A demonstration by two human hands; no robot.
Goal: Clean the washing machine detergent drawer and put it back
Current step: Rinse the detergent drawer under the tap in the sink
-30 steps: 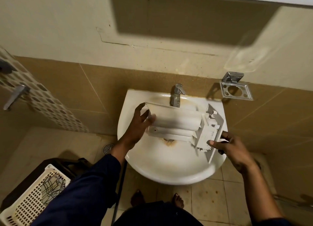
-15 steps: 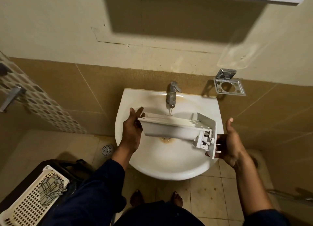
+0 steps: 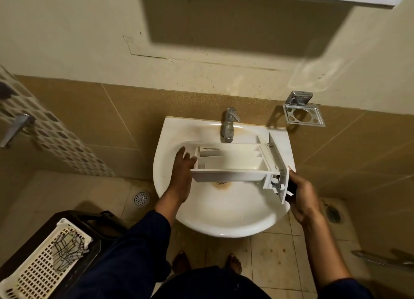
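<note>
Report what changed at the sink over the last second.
The detergent drawer was rolled over above the sink: its underside faced up, now its open compartments do. The left hand kept the rear end, the right hand the front panel. The tap and sink are unchanged.

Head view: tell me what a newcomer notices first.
A white plastic detergent drawer is held, compartments up, over the white ceramic washbasin, left hand at its back end, right hand on its front panel. A chrome tap stands behind it; a rusty stain rings the drain.
</note>
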